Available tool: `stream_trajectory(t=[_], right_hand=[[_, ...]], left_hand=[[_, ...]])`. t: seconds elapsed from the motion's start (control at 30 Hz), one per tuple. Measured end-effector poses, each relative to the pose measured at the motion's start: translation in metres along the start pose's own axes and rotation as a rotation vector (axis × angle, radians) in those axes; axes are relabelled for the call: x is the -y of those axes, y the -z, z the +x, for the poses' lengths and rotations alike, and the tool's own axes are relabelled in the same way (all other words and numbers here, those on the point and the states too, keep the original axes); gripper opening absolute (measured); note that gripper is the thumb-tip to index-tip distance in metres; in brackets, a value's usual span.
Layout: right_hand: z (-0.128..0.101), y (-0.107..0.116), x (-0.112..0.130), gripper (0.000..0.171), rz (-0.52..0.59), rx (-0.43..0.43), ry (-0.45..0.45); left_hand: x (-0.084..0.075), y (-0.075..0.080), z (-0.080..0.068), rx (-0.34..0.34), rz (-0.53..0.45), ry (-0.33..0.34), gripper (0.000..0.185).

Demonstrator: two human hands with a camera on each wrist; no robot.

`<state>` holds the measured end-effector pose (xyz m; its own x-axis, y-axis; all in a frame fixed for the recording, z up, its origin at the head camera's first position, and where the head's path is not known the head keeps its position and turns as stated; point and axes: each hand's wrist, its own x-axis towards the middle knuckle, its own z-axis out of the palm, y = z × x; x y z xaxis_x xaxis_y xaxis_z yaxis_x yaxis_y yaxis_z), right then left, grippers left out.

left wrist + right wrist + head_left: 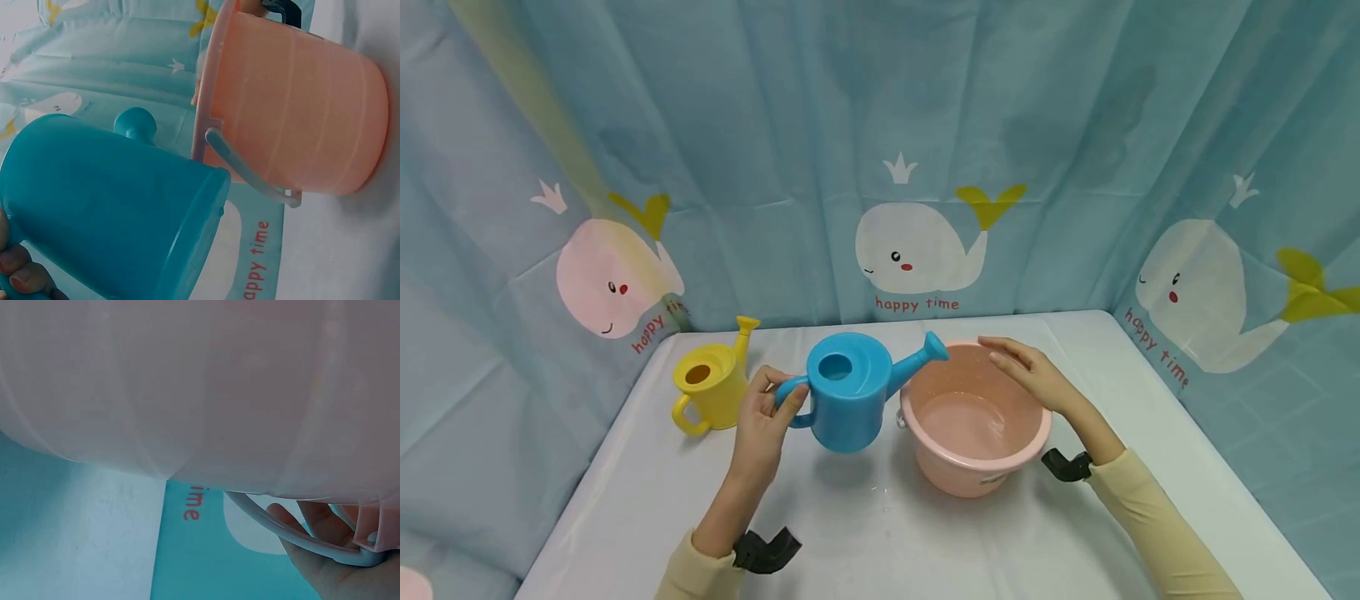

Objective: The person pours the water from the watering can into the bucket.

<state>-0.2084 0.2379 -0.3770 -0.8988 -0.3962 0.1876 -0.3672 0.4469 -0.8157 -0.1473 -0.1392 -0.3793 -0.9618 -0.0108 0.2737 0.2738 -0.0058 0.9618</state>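
Head view downward, wrist views sharing bucket (287, 100)

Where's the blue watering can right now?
In the head view, the left hand holds the blue watering can left of the pink bucket and right of the yellow watering can.

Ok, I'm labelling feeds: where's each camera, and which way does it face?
Head: on the head, facing forward and down at blue watering can and pink bucket; left hand, right hand, sleeves show.
Left wrist: on that wrist, facing can and bucket; left fingers and some right arm show.
Right wrist: on that wrist, facing bucket's outer wall; right hand partly shows.
Both wrist views share the bucket.
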Motion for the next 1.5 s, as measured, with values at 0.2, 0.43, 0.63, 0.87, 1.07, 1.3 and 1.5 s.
stream_trajectory(t=[0.2,0.43,0.63,0.87,1.07,1.3,1.5], right_hand=[[0.0,0.0,0.0,0.041,-0.001,-0.004,0.004],[0.002,-0.003,-0.002,0.041,-0.009,-0.002,0.016],[0.002,-0.003,-0.001,0.04,-0.002,-0.006,0.018],[0.002,-0.002,-0.002,0.038,-0.014,-0.015,0.04],[0.002,-0.002,-0.008,0.038,-0.008,-0.019,0.043],[0.0,-0.002,-0.003,0.038,-0.013,-0.02,0.034],[0.0,-0.001,-0.003,0.038,-0.013,-0.023,0.035]], left_hand=[[-0.005,-0.003,0.005,0.045,-0.002,-0.016,0.023],[-0.007,-0.005,0.009,0.095,0.021,-0.032,0.023],[-0.011,-0.005,0.013,0.124,0.043,-0.05,0.022],[-0.018,-0.008,0.017,0.176,0.061,-0.062,0.021],[-0.022,-0.01,0.02,0.2,0.082,-0.063,0.02],[-0.022,-0.01,0.022,0.213,0.085,-0.06,0.02],[-0.023,-0.011,0.023,0.218,0.094,-0.056,0.02]])
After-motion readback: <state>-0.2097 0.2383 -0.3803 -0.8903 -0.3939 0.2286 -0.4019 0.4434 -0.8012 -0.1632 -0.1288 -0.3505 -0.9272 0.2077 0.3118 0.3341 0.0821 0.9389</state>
